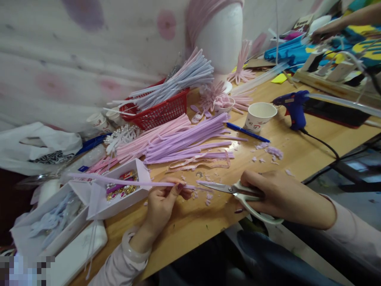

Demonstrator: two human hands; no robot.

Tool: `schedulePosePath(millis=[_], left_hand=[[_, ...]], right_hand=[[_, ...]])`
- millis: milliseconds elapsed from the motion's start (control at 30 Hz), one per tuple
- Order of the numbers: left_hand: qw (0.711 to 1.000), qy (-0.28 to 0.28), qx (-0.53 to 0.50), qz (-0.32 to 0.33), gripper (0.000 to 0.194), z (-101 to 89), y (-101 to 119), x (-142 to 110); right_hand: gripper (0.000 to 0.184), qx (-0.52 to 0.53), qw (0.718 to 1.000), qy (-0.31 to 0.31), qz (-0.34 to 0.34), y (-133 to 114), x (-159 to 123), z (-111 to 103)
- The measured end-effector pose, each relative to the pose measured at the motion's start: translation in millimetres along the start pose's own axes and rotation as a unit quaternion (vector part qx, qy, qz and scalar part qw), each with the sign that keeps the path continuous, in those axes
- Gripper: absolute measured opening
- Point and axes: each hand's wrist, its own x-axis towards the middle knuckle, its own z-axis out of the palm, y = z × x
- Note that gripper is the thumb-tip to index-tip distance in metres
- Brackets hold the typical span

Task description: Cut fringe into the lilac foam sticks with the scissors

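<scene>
My left hand (pixel 162 202) pinches a long lilac pipe cleaner (pixel 125 181) near its right end, holding it level over the wooden table (pixel 190 222). My right hand (pixel 276 194) grips white-handled scissors (pixel 238 190), whose blades point left at the tip of the pipe cleaner and are slightly apart. Small lilac clippings (pixel 208 198) lie on the table under the blades.
Piles of pink and lilac pipe cleaners (pixel 184 139), a red basket (pixel 160 111), a white foam head (pixel 220 35), a paper cup (pixel 258 116), a blue pen (pixel 247 133) and a blue glue gun (pixel 293 105) lie behind. White boxes (pixel 119 192) sit at left. Another person's arm (pixel 342 22) is at top right.
</scene>
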Motion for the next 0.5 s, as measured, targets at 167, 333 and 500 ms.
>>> schedulePosePath(millis=[167,333,500], left_hand=[[1.000,0.022,0.013,0.001,0.029,-0.2,1.5,0.5],[0.999,0.027,0.010,-0.027,0.033,0.6,-0.1,-0.5],[0.990,-0.028,0.033,-0.131,0.042,5.0,-6.0,0.1]], right_hand=[[0.031,-0.009,0.999,0.028,0.017,4.5,0.1,-14.3],[0.026,-0.040,0.999,0.028,0.006,13.6,-4.6,-19.0],[0.018,-0.062,0.998,-0.011,-0.010,20.8,-0.7,-14.2]])
